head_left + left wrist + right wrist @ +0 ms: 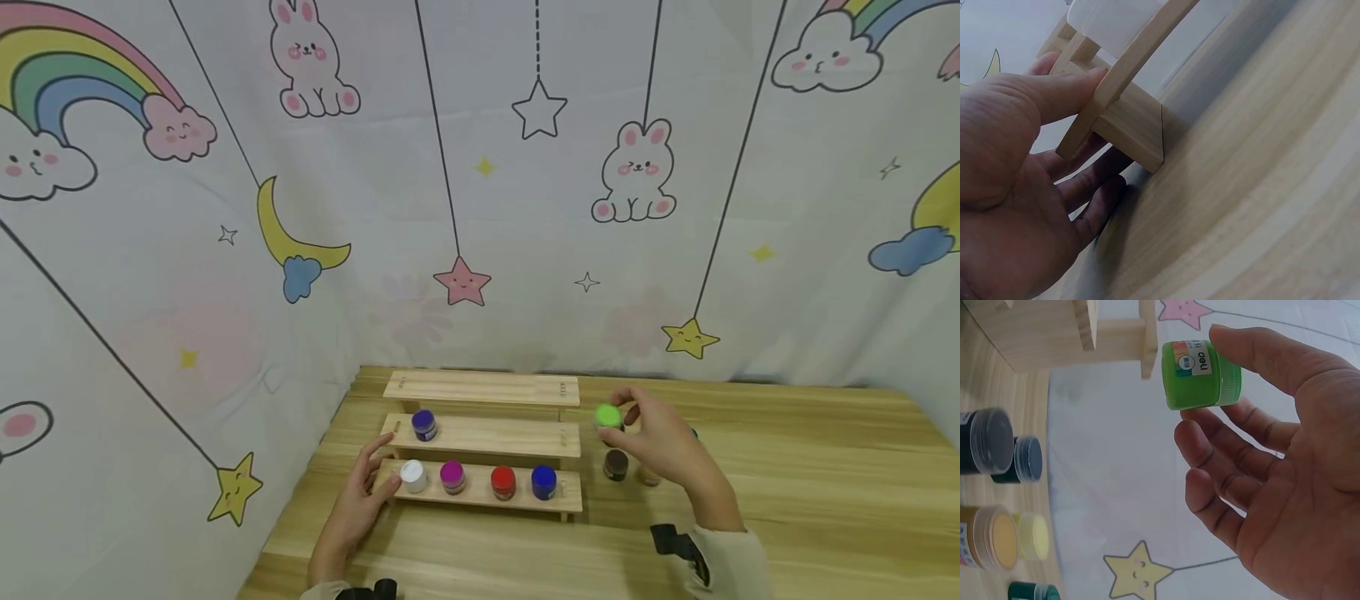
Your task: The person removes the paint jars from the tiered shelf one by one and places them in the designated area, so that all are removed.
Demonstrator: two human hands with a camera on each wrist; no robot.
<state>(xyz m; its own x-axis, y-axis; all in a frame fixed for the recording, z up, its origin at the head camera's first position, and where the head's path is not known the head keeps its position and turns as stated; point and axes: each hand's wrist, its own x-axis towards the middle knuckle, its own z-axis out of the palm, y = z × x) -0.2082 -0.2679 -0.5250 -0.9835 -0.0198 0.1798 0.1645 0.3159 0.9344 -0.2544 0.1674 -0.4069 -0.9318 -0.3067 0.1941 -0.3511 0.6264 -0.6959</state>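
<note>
My right hand (pixel 663 437) pinches a small green paint jar (pixel 1194 375) between thumb and fingers, raised off the table to the right of a three-tier wooden rack (pixel 487 435). At the rack's left end, my left hand (pixel 360 500) grips the wood, thumb on the front and fingers around the side. The bottom tier bears a white jar (pixel 413 476), a magenta jar (pixel 452 477), a red jar (pixel 503 482) and a blue jar (pixel 543 482). On the middle tier stands a purple jar (pixel 423 425), toward the left.
A dark jar (pixel 616 465) stands on the table right of the rack. Beside it, an ochre jar (pixel 991 537), a pale yellow jar (pixel 1034 536) and a teal jar (pixel 1032 591) show in the right wrist view. A printed curtain (pixel 510 208) hangs behind the table (pixel 825 483).
</note>
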